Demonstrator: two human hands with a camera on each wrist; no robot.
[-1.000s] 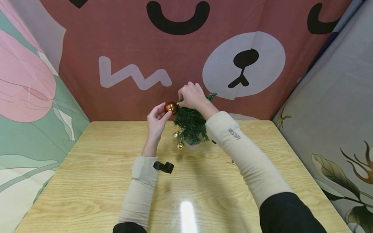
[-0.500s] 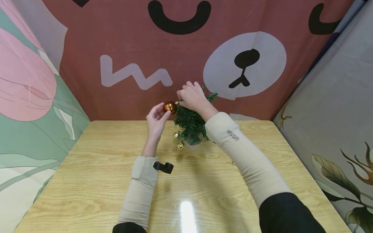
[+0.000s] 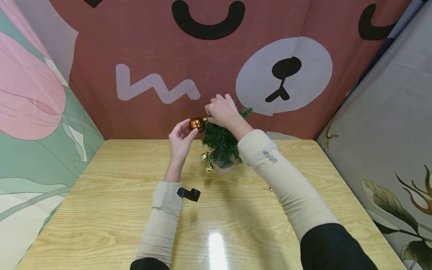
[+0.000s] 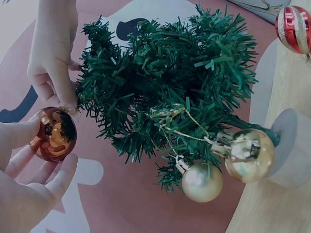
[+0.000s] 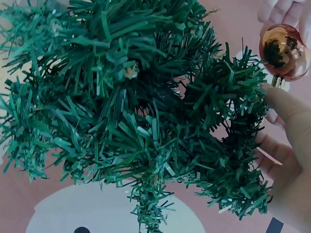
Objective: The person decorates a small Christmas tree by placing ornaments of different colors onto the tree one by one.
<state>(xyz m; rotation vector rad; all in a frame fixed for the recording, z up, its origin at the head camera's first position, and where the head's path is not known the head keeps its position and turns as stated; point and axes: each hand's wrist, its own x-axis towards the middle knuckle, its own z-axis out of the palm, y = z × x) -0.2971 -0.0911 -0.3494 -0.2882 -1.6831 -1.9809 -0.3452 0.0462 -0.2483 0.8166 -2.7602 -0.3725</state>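
A shiny copper-coloured Christmas bauble (image 3: pixel 197 124) is pinched between the thumb and fingers of my left hand (image 3: pixel 180 144), at the left side of a small artificial Christmas tree (image 3: pixel 219 140). My right hand (image 3: pixel 223 112) reaches over the treetop, its thumb and fingertips pinching by the bauble's gold cap (image 5: pixel 278 82) at a branch end. The exact hold on the hanging loop is hidden by the fingers. Lower on the tree hang a shiny gold bauble (image 4: pixel 250 155) and a matte gold bauble (image 4: pixel 202 182), both on gold cords.
The tree stands in a pale pot (image 3: pixel 223 170) near the far edge of the wooden table (image 3: pixel 111 210). A red-and-white striped bauble (image 4: pixel 294 30) shows beyond the pot. Partly behind the right sleeve lies a small thing with gold thread (image 3: pixel 271 189). A printed curtain (image 3: pixel 152 45) hangs behind.
The left hand and the copper bauble have shifted very slightly to the left, away from the right fingertips, showing more of the gold cap. The right hand has barely moved.
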